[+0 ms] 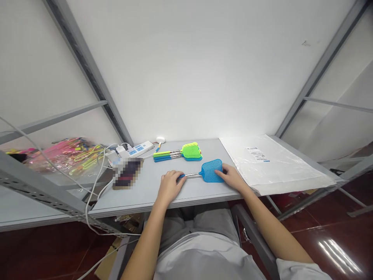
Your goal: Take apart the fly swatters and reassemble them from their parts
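Note:
A blue fly swatter (212,171) with a mesh head and a thin metal shaft lies level above the front of the grey table. My left hand (171,186) is closed round its blue handle, most of which the fingers hide. At the other end, my right hand (230,175) pinches the right edge of the mesh head, thumb on top. Behind it, a stack of fly swatters (191,151) rests on the table, green and yellow heads on top and a blue one below. Their green and blue handles point left.
A white plastic bag (271,163) with a printed label covers the table's right side. On the left are a power strip (141,148) with white cables, a pixelated object (127,173), and colourful items in clear plastic (67,155). Metal shelf posts (87,66) flank the table.

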### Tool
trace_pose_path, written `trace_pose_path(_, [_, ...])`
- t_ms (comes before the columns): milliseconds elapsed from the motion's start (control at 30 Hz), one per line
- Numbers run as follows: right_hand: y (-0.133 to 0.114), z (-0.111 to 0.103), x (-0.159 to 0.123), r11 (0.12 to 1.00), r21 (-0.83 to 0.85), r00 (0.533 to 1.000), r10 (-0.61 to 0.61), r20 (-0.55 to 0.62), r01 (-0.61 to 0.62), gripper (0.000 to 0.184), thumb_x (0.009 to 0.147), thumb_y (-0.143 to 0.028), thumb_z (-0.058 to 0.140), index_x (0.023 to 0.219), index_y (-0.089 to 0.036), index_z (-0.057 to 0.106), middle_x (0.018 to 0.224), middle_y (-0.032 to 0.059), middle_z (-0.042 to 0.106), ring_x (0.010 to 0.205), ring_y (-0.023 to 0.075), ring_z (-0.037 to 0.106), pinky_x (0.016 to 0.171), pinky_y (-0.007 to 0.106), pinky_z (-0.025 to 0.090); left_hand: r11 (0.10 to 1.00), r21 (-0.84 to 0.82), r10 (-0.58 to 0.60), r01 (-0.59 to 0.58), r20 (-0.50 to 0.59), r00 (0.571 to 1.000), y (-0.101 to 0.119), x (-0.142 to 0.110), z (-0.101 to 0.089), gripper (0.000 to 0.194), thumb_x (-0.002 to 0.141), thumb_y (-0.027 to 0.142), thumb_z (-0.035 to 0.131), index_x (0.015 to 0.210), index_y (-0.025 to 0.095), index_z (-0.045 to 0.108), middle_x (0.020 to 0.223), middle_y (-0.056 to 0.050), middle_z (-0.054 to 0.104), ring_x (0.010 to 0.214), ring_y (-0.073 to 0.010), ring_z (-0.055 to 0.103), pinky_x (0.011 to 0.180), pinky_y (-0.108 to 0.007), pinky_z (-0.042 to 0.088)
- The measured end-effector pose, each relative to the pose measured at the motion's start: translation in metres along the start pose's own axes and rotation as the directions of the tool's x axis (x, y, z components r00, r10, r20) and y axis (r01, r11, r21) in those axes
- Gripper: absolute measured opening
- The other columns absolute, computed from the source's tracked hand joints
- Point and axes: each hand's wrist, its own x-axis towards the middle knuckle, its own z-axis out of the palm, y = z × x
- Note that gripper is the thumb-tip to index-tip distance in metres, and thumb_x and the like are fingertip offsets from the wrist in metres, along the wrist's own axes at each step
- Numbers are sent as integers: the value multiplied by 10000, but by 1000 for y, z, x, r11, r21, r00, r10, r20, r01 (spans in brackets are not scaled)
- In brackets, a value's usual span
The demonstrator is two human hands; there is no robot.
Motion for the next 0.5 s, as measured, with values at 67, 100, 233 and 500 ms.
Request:
trace_pose_path(67, [0, 1, 2, 998, 62, 999, 8, 42, -11, 382, 841, -582, 562, 772, -208, 595, 819, 21, 636, 771, 199, 553, 728, 333, 454, 999, 15, 49, -49, 26, 998, 4, 2, 1, 254, 972, 406, 469, 1054, 272, 669, 1020, -59, 675, 1018, -241, 570, 886, -398, 356])
trace_pose_path(100, [-1, 2, 2, 995, 98, 998, 14, 65, -21, 383, 844, -582, 563, 818, -204, 625, 870, 31, 664, 809, 211, 578, 756, 344, 468, 996, 20, 80, -81, 44, 996, 7, 3, 1, 245, 979, 390, 465, 1058, 278, 668, 1006, -52, 676, 1008, -230, 574, 895, -394, 348])
trace_pose_path(233, [-3, 6, 0, 968, 230, 986, 61, 156, -96, 426, 818, -580, 611, 966, -187, 678, 949, 45, 714, 858, 242, 636, 778, 372, 505, 980, 32, 191, -195, 101, 976, 20, 10, 7, 255, 1006, 372, 420, 1113, 286, 634, 978, -37, 670, 976, -203, 589, 897, -377, 336])
trace_pose_path(500, [-6, 10, -10, 877, 428, 965, 129, 229, -219, 501, 762, -615, 666, 972, -161, 693, 935, 68, 735, 870, 249, 679, 824, 410, 537, 952, 37, 293, -304, 173, 940, 39, 22, 22, 280, 1007, 395, 398, 1004, 225, 621, 942, -71, 639, 926, -221, 601, 813, -344, 379])
